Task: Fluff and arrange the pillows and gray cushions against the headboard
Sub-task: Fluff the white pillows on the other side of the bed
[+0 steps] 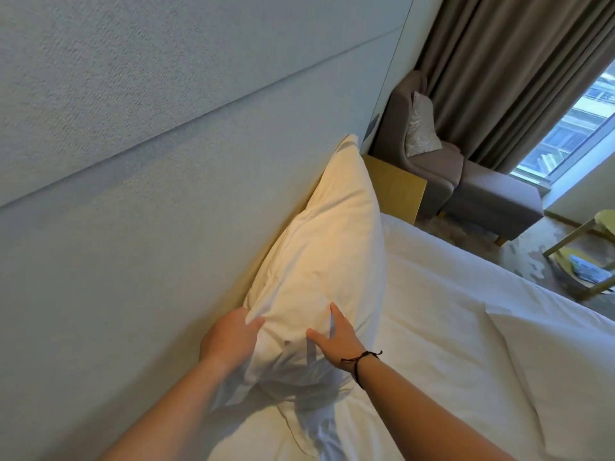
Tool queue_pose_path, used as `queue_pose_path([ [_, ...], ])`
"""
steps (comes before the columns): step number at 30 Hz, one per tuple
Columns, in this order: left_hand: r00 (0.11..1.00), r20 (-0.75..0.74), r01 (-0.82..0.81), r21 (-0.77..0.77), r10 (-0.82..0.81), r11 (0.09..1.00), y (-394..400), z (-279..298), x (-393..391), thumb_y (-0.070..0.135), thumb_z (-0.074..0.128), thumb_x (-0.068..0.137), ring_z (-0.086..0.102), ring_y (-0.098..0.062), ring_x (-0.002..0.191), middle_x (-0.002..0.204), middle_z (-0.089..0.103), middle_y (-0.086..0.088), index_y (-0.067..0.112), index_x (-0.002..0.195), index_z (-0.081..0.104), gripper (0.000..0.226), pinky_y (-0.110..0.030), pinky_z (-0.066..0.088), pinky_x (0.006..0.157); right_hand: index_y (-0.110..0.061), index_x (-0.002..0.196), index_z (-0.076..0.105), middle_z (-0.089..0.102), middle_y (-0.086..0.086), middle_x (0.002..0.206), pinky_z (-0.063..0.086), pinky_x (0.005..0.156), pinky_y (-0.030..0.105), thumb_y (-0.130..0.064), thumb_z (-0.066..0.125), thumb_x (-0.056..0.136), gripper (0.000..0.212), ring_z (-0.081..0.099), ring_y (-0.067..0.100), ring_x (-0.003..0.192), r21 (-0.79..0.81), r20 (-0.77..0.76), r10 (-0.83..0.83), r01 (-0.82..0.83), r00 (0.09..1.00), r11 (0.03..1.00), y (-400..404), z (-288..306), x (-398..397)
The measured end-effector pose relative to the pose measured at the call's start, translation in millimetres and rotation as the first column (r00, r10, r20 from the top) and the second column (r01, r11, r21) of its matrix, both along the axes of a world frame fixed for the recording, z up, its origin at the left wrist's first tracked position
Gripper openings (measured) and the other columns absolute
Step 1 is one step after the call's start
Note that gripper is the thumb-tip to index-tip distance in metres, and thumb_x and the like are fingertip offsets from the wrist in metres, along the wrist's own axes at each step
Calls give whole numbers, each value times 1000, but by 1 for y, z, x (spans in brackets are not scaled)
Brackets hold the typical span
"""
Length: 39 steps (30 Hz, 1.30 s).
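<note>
White pillow stood against the padded headboard, both hands on its near end.

The headboard fills the frame's left; the bed spreads lower right. The pillow leans at centre. The left hand grips its corner, fingers curled into the fabric; the right hand presses with straight, spread fingers.

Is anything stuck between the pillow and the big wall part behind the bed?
Nothing visible. The pillow leans right against the headboard, with both hands already on its near end: the left hand gripping the corner, the right hand pressing its front.
</note>
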<state>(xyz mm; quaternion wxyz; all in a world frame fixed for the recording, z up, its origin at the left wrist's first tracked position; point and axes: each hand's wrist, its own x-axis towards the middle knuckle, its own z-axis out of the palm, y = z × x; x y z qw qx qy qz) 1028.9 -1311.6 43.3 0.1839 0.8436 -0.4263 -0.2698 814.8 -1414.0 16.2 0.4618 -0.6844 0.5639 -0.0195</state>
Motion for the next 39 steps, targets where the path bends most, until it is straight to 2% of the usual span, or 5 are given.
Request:
queue_pose_path([
  [9, 896, 444, 106, -257, 20, 961, -4, 75, 5, 49, 48, 96, 56, -33, 61, 69, 61, -5, 22, 69, 40, 39, -30, 32, 53, -31, 154, -2, 4, -6, 163, 18, 120, 45, -66, 57, 82, 100, 4, 17, 150, 13, 138, 3, -5, 990, 1000, 7, 19, 23],
  [17, 816, 567, 140, -7, -112, 990, 19, 58, -16, 52, 56, 89, 53, -32, 118, 136, 51, -13, 25, 140, 32, 62, -42, 47, 91, -28, 154, -3, 4, -5, 163, 22, 118, 39, -55, 60, 87, 97, 12, 19, 149, 116, 128, 97, -112, 987, 987, 38, 2, 1],
  [21, 699, 655, 327, 63, -286, 943, 0, 46, -79, 53, 46, 91, 18, -35, 146, 161, 19, -13, 28, 151, 25, 68, -53, 12, 117, -32, 154, 3, 13, -7, 162, 25, 113, 33, -59, 62, 84, 95, 20, 17, 147, 141, 154, -25, 3, 988, 990, 45, 2, -58],
  [31, 792, 33, 606, 78, -610, 792, -45, -36, -298, 47, 54, 93, 50, -14, 126, 150, 36, 10, 34, 140, 40, 51, -37, 43, 98, -25, 150, 28, 33, 5, 155, 35, 112, 41, -44, 63, 90, 73, 38, 22, 138, 192, -98, -574, 582, 813, 790, 82, -34, -360],
  [39, 720, -87, 694, 107, -688, 712, -85, -135, -467, 48, 52, 94, 52, -10, 121, 141, 46, 11, 38, 133, 45, 42, -33, 45, 92, -16, 147, 29, 35, 11, 150, 34, 110, 40, -41, 64, 87, 73, 35, 29, 138, -138, -397, -561, 557, 726, 819, 34, -128, -575],
])
